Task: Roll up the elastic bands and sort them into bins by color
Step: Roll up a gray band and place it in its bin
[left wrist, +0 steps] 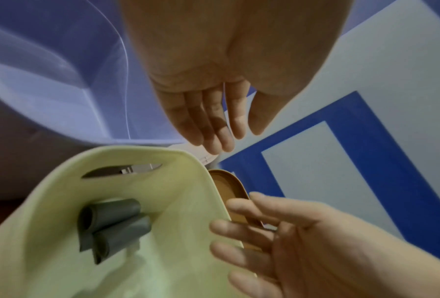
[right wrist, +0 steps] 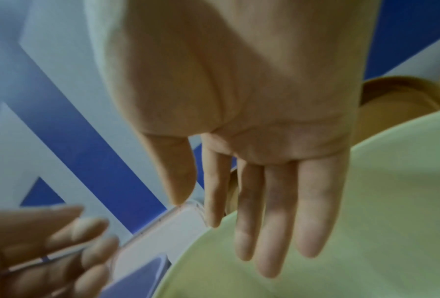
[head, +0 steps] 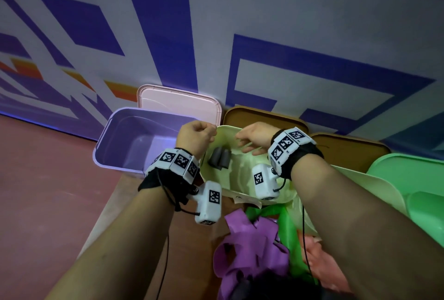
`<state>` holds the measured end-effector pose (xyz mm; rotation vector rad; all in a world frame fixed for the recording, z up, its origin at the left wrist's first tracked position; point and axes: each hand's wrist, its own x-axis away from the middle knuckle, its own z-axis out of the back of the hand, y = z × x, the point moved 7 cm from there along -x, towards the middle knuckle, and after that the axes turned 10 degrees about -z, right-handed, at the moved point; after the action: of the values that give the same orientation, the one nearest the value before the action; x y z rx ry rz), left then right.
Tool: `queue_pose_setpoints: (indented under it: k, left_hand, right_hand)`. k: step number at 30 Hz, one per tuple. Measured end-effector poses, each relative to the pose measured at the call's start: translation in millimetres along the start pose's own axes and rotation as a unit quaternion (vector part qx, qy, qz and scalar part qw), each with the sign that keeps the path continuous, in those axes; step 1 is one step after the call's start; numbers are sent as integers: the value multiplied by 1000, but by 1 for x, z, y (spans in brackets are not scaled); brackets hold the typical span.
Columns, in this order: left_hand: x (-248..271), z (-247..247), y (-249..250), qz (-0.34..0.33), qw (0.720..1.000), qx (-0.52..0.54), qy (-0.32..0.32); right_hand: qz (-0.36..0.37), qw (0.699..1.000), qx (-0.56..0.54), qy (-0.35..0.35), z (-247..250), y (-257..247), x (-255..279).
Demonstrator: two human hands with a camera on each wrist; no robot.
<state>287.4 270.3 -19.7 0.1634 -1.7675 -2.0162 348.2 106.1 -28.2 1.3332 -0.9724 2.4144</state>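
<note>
A staged indoor workspace — blue-and-white patterned wall (head: 168,23), reddish floor (head: 36,179), coloured plastic bins (head: 115,136).

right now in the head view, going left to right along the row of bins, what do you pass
purple bin → left hand → grey rolled bands in the pale yellow bin → right hand → green bin
</note>
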Motion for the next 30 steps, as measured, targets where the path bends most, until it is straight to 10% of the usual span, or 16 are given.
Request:
queue_pose_setpoints:
  k: [17, 30]
  left_hand:
    - [156, -123, 25, -14, 998, -4, -60]
    - [222, -155, -66, 27, 993, -12, -111]
  right_hand:
    - [132, 982, -118, 70, 66, 138, 139]
    - [145, 976, -160, 8, 8, 235, 143]
